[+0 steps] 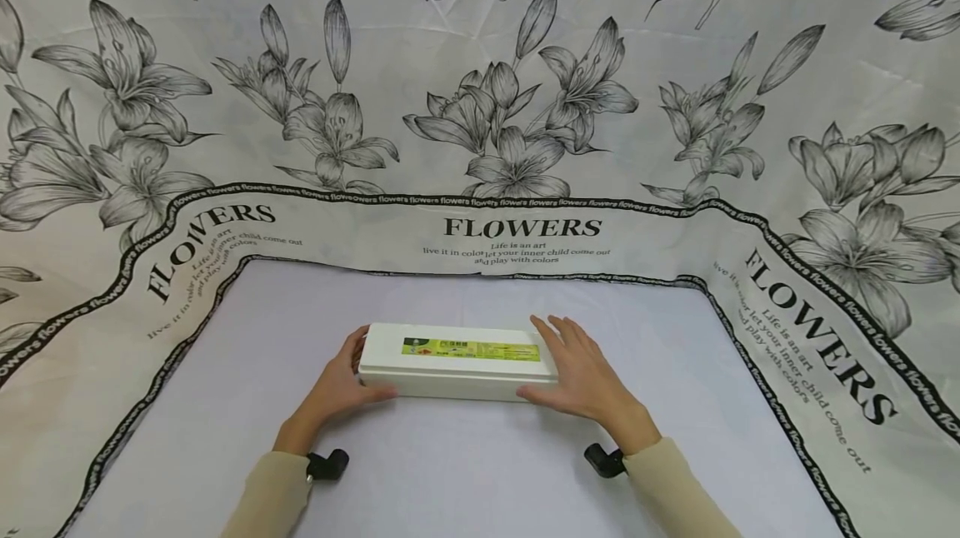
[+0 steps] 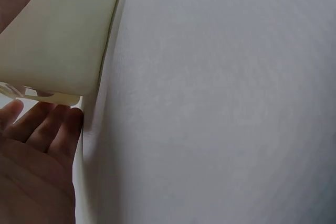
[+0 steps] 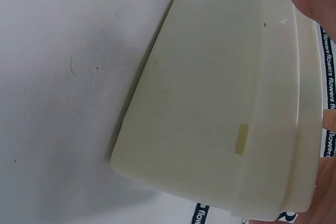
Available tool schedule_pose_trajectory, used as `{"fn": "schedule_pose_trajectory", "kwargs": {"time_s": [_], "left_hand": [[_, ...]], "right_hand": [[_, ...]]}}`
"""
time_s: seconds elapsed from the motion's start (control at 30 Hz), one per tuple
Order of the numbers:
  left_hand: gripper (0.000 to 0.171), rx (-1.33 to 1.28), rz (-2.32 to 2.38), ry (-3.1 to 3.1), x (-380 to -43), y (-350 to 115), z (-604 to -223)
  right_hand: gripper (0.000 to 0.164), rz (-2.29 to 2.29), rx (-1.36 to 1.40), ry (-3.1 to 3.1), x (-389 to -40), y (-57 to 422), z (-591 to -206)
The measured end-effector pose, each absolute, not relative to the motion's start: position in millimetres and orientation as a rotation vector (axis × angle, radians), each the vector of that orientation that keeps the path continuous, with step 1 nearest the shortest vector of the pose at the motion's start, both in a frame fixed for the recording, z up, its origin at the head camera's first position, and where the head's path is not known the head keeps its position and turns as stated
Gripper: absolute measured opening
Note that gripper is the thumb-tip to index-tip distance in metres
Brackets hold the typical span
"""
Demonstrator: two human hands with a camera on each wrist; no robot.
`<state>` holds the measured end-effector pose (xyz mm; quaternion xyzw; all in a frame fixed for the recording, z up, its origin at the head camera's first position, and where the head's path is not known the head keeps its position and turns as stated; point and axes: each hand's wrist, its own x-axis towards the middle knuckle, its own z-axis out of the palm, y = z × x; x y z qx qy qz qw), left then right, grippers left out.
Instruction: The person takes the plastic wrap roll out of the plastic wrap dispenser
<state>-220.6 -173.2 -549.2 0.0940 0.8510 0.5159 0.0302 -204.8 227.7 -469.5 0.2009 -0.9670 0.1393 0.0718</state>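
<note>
A long white lidded box [image 1: 453, 386] lies crosswise on the white table, with a yellow-green printed label [image 1: 471, 350] on its lid. At its left end my left hand [image 1: 341, 384] holds it, thumb along the front side and fingers around the end. My right hand [image 1: 588, 380] holds the right end, thumb at the front and spread fingers toward the back edge. In the left wrist view, the fingers [image 2: 50, 129] are by the box's end, where a gap shows. The right wrist view shows the thumb [image 3: 312, 3] at the lid edge and a small yellowish strip [image 3: 241, 139] on the side.
A white cloth [image 1: 465, 471] covers the table. Around it runs a border printed with "FLOWERS" [image 1: 522, 227], and flower-patterned fabric [image 1: 517, 105] rises behind. Black wrist devices sit at the left cuff [image 1: 327, 465] and right cuff [image 1: 604, 460].
</note>
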Motion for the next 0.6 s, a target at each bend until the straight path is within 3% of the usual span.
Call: {"fn": "schedule_pose_trajectory", "kwargs": {"time_s": [0.6], "left_hand": [[0.121, 0.259, 1.499, 2.679, -223.9, -168.8, -552.2]], "right_hand": [[0.106, 0.345, 0.662, -2.889, -208.8, 222.7, -472.8]]}}
